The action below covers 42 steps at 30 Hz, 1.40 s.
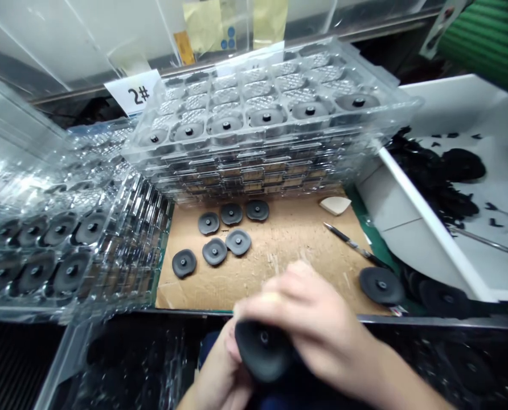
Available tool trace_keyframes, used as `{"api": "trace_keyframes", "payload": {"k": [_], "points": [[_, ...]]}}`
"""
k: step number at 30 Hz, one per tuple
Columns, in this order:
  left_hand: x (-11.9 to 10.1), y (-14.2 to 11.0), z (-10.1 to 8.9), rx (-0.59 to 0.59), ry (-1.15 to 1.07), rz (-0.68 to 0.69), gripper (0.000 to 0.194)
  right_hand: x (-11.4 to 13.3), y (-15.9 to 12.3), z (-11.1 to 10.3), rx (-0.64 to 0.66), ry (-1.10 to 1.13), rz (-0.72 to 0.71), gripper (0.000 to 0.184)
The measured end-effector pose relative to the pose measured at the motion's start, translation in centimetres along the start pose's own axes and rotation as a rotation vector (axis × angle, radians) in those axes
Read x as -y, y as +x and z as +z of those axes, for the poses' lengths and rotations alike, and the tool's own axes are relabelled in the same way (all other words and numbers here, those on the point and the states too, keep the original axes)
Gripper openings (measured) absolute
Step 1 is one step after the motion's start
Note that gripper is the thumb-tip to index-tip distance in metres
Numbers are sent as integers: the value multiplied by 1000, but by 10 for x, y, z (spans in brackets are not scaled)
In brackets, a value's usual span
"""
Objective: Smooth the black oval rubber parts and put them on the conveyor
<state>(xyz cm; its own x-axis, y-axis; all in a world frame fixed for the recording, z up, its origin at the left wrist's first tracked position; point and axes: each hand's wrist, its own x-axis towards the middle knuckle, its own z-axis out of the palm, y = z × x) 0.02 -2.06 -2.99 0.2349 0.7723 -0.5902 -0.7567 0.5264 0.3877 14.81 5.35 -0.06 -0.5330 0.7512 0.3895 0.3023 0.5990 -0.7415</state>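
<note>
Both hands meet low in the middle of the view, over the near edge of the bench. A dark grey rubber disc (262,348) with a small centre hub is held between them. My right hand (314,324) curls over the top of the disc, fingers bent and blurred by motion. My left hand (222,370) supports the disc from below, mostly hidden. Several matching discs (214,250) lie loose on a brown cardboard sheet (288,239) ahead of the hands.
A stack of clear plastic trays (262,142) holding discs stands at the back, beside a "2#" label (135,94). More filled trays (44,250) sit at left. A white bin (442,228) with black scraps is at right; a pen (352,246) and more discs (381,285) lie near it.
</note>
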Motion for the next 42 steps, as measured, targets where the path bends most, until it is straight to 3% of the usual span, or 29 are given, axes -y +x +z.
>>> {"api": "trace_keyframes", "payload": {"k": [2, 4, 7, 11, 14, 17, 19, 21, 23, 25, 28, 31, 33, 34, 36, 37, 39, 42], "points": [[-2, 2, 0, 113, -58, -47, 53, -30, -5, -3, 3, 4, 300, 26], [-4, 4, -2, 202, -149, -87, 50, -63, -15, -1, -34, -32, 471, 22], [-7, 7, -6, 269, -227, -120, 45, -98, -37, 17, -135, -81, 516, 23], [-10, 9, -5, 306, -215, -115, 44, -90, -65, 45, -322, -91, 569, 30], [-10, 11, -7, 321, -1, 103, 48, -63, -72, 51, -350, -34, 589, 25], [-8, 14, -13, 345, 573, 553, 85, -40, -75, 47, -301, 36, 600, 20], [-9, 16, -16, 372, 955, 812, 100, -29, -77, 39, -327, 114, 625, 20], [-11, 17, -17, 403, 1165, 945, 102, -20, -76, 29, -368, 244, 660, 20], [-13, 16, -16, 403, 1236, 974, 102, -10, -72, 17, -339, 381, 681, 20], [-14, 13, -15, 384, 1231, 946, 99, -2, -64, 8, -187, 471, 665, 19], [-16, 10, -16, 331, 1220, 787, 93, 2, -50, 3, 18, 597, 689, 12], [-20, 7, -17, 253, 1202, 515, 80, -4, -43, 10, -55, 906, 890, 13], [-20, 4, -19, 190, 1069, 332, 54, -9, -46, 21, -148, 1179, 1042, 23], [-19, 2, -22, 145, 988, 271, 42, -11, -48, 28, -170, 1283, 1103, 27], [-14, -2, -33, 25, 872, 222, 41, -15, -56, 44, -126, 1356, 1184, 32], [-12, -5, -42, -48, 853, 217, 46, -17, -60, 52, -72, 1299, 1189, 33], [-8, -14, -70, -207, 854, 200, 50, -24, -68, 68, 26, 981, 1077, 28], [-12, -43, -134, -494, 915, 160, 45, -48, -73, 83, 115, 302, 652, 23]]}}
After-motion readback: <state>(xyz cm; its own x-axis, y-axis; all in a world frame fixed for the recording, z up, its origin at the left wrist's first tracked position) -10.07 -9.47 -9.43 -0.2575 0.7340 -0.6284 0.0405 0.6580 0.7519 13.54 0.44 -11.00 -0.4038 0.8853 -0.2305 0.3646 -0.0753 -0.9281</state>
